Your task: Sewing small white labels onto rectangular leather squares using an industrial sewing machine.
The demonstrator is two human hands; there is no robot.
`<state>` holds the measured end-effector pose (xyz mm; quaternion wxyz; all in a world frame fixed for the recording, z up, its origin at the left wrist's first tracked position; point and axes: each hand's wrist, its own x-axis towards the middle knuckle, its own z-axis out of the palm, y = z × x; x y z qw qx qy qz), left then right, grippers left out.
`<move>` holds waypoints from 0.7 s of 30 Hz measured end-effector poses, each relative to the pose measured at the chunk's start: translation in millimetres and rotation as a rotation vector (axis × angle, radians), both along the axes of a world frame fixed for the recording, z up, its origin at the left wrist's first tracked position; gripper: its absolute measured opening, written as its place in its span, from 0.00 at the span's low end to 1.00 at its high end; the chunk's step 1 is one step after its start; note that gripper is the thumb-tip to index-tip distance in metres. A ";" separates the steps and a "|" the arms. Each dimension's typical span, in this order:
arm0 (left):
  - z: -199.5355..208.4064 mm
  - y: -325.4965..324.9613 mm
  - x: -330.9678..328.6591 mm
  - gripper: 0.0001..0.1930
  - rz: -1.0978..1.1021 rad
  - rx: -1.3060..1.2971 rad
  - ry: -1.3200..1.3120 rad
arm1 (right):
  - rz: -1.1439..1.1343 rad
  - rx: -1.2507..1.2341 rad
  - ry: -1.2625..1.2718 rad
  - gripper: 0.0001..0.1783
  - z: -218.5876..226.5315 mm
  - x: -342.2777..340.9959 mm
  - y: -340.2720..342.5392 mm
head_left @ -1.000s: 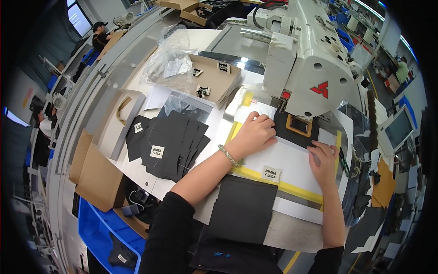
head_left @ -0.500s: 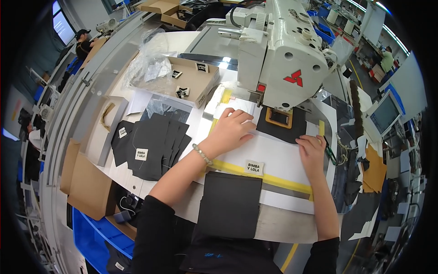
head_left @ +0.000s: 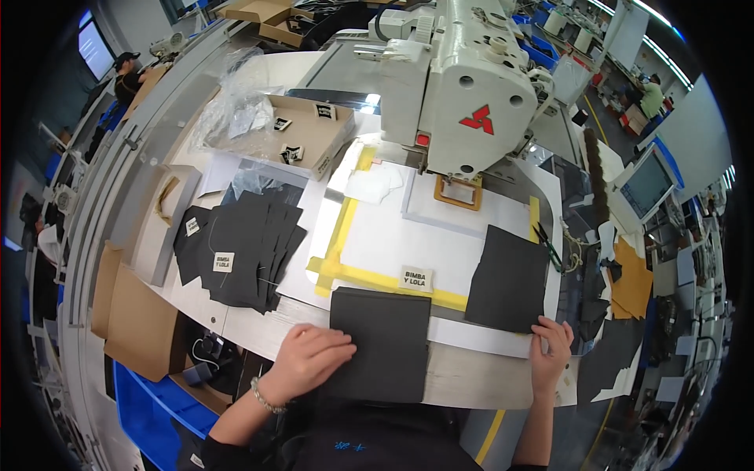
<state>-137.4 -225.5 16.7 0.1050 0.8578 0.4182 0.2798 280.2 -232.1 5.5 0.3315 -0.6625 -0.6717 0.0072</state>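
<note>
My right hand (head_left: 552, 353) pinches the lower right corner of a black fabric panel (head_left: 509, 275), which lies at a tilt over the right side of the white template (head_left: 424, 243) and its yellow tape. My left hand (head_left: 310, 361) reaches to the left edge of a black rectangular panel (head_left: 380, 345) at the table's front. Its fingers are bent loosely, with the tips at that edge and nothing visible in them. A cream label with dark lettering (head_left: 416, 279) rests just beyond this panel. Behind the template, the sewing machine's brown frame-shaped clamp (head_left: 475, 196) has no black panel under it.
The white sewing machine head (head_left: 479, 102) stands at the back. Left lie fanned black pieces with labels (head_left: 247, 251) and a cardboard tray (head_left: 322, 145) of labels. Green-handled snips (head_left: 547, 243) are at the right, near a monitor (head_left: 650, 188). A blue bin (head_left: 153, 408) sits lower left.
The black panel has come out from under the machine clamp toward me and to the right, in my right hand. My left hand has moved back from the template to the near panel.
</note>
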 end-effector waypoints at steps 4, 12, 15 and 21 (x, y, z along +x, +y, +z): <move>-9.1 -32.2 19.3 0.18 -0.153 -0.002 0.061 | 0.002 -0.035 0.015 0.09 -3.3 -0.6 -14.1; -14.5 -39.9 25.2 0.20 -0.216 0.009 0.191 | -0.008 -0.054 0.010 0.08 -1.7 -7.5 -18.8; -14.4 -39.6 25.6 0.19 -0.220 0.007 0.184 | -0.017 -0.051 0.018 0.08 -4.2 -8.0 -20.4; -9.2 -39.4 26.3 0.19 -0.238 -0.001 0.215 | -0.039 -0.030 0.034 0.10 -6.5 -11.8 -23.2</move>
